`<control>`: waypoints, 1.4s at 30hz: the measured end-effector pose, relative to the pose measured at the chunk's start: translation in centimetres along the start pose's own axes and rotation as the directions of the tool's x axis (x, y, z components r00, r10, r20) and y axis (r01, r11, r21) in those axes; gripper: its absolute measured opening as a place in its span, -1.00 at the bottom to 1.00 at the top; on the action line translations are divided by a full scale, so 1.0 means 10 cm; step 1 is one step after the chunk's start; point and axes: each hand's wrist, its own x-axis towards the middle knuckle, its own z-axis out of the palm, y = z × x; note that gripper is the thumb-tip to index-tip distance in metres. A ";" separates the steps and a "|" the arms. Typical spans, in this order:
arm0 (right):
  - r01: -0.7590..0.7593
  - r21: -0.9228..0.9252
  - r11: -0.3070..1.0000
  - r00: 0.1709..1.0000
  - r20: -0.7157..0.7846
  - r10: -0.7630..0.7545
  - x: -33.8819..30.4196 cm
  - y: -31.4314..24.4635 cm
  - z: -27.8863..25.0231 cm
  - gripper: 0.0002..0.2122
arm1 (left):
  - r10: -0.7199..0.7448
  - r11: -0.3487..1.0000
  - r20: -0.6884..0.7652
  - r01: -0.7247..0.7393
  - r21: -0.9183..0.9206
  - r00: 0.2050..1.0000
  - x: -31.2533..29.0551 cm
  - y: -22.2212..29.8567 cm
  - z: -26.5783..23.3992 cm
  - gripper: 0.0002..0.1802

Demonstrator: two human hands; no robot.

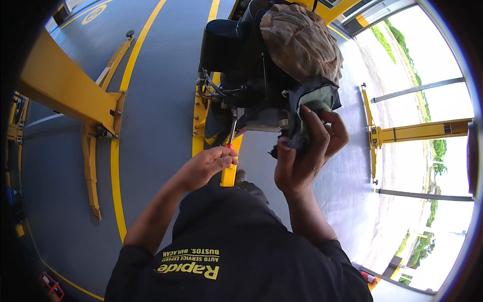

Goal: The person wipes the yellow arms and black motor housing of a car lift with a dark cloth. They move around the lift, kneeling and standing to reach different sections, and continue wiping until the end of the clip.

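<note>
"So, what is the left hand (214,163) on?"

"A slim tool with a red handle (233,132). Thumb and curled fingers pinch it at the red end, and most of that handle is hidden inside the grip."

"Where is the tool?"

"Just above the left hand, its bare metal shaft slanting up to the underside of some dark machinery (246,83). I can't make out what the tip meets; it is lost among the shadowed parts."

"And the right hand (309,156)?"

"Bent round a dark, cloth-like piece (298,108) with a pale green face, thumb on the near side, fingers on the far side. The palm covers part of it, so its full shape is unclear, and I can't tell whether it is fixed to the machinery."

"What lies around them?"

"A crumpled brown cloth (302,40) drapes over the machinery, hiding what is underneath. Left of it sits a rounded black housing (220,45). The machinery runs out at the upper edge."

"Farther out?"

"A yellow post (65,85) on the left, cut off by the dark rim, and a grey floor (156,85) with yellow stripes. To the right, a bright opening (402,166) is so washed out that only patches of greenery read clearly."
</note>
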 end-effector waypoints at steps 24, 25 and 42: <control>0.023 0.042 0.999 0.991 -0.130 -0.017 -0.22 0.19 0.08 -0.64 | -0.048 0.998 -0.019 0.047 -0.052 0.999 -0.08 -0.33 -0.17 -0.45; 0.038 -0.054 0.998 0.991 -0.126 -0.044 -0.21 0.20 0.14 -0.64 | -0.050 0.998 -0.018 0.049 -0.046 0.999 -0.06 -0.33 -0.16 -0.42; 0.057 0.056 0.997 0.995 -0.081 -0.052 -0.35 0.22 0.18 -0.71 | -0.159 0.986 -0.047 0.161 0.050 0.986 0.28 -0.32 -0.11 -0.37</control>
